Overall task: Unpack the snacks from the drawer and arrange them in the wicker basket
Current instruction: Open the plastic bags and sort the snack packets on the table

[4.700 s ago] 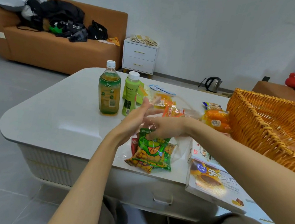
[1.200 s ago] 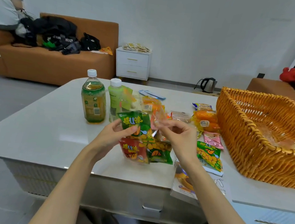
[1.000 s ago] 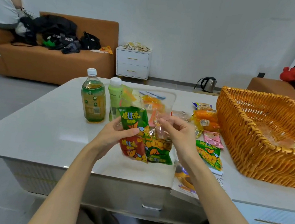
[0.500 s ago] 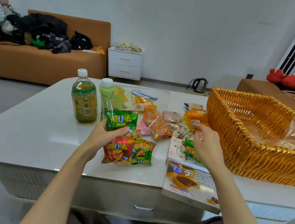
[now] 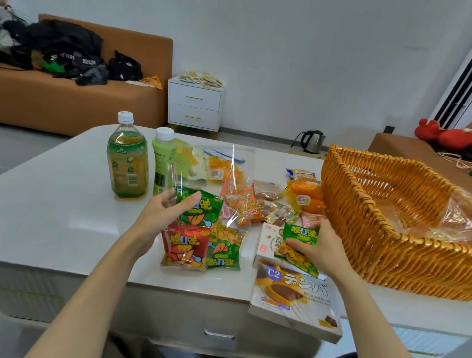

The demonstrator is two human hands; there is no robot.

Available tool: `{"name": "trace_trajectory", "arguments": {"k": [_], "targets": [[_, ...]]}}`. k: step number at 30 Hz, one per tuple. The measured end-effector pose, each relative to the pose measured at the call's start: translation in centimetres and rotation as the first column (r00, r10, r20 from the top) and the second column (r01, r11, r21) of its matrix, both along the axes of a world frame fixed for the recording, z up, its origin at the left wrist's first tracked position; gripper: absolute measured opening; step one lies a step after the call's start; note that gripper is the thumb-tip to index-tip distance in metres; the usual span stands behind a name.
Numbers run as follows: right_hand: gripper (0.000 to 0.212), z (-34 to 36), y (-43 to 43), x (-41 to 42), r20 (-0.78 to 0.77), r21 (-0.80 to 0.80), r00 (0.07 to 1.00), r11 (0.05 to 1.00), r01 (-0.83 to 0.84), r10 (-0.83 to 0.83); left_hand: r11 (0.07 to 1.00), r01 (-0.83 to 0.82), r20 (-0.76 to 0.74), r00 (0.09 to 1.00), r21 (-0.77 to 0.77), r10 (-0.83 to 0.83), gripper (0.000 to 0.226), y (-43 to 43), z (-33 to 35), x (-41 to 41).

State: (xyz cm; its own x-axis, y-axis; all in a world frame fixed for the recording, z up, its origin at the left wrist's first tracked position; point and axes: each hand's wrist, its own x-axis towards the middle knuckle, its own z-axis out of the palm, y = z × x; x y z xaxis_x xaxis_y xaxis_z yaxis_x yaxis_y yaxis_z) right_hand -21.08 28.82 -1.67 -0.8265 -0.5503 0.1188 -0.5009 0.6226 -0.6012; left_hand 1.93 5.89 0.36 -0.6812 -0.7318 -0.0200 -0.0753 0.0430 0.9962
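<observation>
Head view: the right hand (image 5: 319, 247) pinches a small green packet (image 5: 301, 235) lying on the white box (image 5: 266, 241). The packet's long axis runs 12-to-6, label end toward 12. Half a second ago this hand's fingers were straighter. The left hand (image 5: 163, 213) grips the clear snack bag (image 5: 188, 247). The wicker basket (image 5: 396, 256) sits at 3 o'clock.

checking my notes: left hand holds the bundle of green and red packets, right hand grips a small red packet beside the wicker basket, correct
Not quite. The head view shows the right hand gripping a small green packet, not a red one, beside the wicker basket. The left hand does hold the bundle of green and red packets.
</observation>
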Motion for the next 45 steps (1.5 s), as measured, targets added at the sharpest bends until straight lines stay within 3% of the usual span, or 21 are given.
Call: {"name": "trace_trajectory", "arguments": {"k": [5, 7, 9, 12, 16, 18, 24, 28, 33, 37, 39, 43, 45], "targets": [[0.052, 1.5, -0.2, 1.7, -0.099, -0.123, 0.993, 0.990, -0.075, 0.063, 0.999, -0.021, -0.034, 0.999, 0.037, 0.022, 0.123, 0.2, 0.3, 0.0], [0.048, 2.8, -0.1, 3.0, -0.086, -0.286, 0.995, 0.956, -0.064, 0.041, 0.999, -0.017, -0.052, 0.998, 0.034, 0.019, 0.114, 0.4, 0.2, 0.0], [0.040, 4.8, -0.4, 4.9, 0.015, -0.516, 0.997, 0.855, -0.052, 0.070, 1.000, 0.006, -0.055, 0.998, 0.019, -0.005, 0.098, 0.7, 0.3, 0.1], [0.024, 9.6, -2.1, 7.7, 0.121, -0.737, 0.952, 0.669, -0.103, 0.280, 0.998, 0.066, -0.079, 0.995, 0.008, -0.065, 0.052, 1.2, 0.7, 0.4], [0.016, 16.0, -6.7, 9.8, 0.051, -0.830, 0.836, 0.489, -0.269, 0.547, 0.995, 0.096, -0.084, 0.992, -0.009, -0.097, 0.043, 1.8, 1.0, 0.6], [0.015, 17.7, -8.8, 10.3, 0.046, -0.801, 0.804, 0.502, -0.325, 0.593, 0.995, 0.103, -0.085, 0.991, -0.001, -0.103, 0.039, 2.1, 0.9, 0.6], [0.013, 19.5, -10.2, 9.0, 0.066, -0.502, 0.784, 0.700, -0.508, 0.617, 0.996, 0.094, -0.086, 0.992, -0.007, -0.094, 0.029, 1.9, 1.4, 0.2], [0.014, 20.1, -10.3, 8.6, -0.010, -0.554, 0.814, 0.674, -0.489, 0.581, 0.997, 0.071, -0.086, 0.994, 0.017, -0.069, 0.028, 1.1, 1.6, 0.5], [0.011, 19.6, -11.1, 8.1, -0.084, -0.312, 0.783, 0.730, -0.608, 0.616, 0.998, 0.067, -0.094, 0.993, 0.019, -0.065, 0.029, 1.1, 1.9, 0.6], [0.010, 19.4, -11.7, 7.9, -0.096, -0.255, 0.790, 0.752, -0.608, 0.606, 0.995, 0.095, -0.095, 0.991, 0.022, -0.092, 0.035, 1.4, 1.8, 0.9], [0.010, 19.6, -12.1, 7.7, -0.077, -0.131, 0.792, 0.782, -0.610, 0.605, 0.994, 0.106, -0.096, 0.990, 0.020, -0.103, 0.034, 1.4, 1.7, 0.8], [0.020, 19.5, -13.0, 8.1, -0.184, 0.319, 0.747, 0.757, -0.570, 0.639, 0.996, 0.090, -0.097, 0.991, 0.020, -0.088, 0.031, 1.3, 1.6, 1.0], [0.016, 19.3, -13.3, 8.6, -0.165, 0.332, 0.726, 0.731, -0.597, 0.668, 0.996, 0.080, -0.101, 0.992, 0.034, -0.077, 0.029, 1.4, 1.6, 0.9]]}}
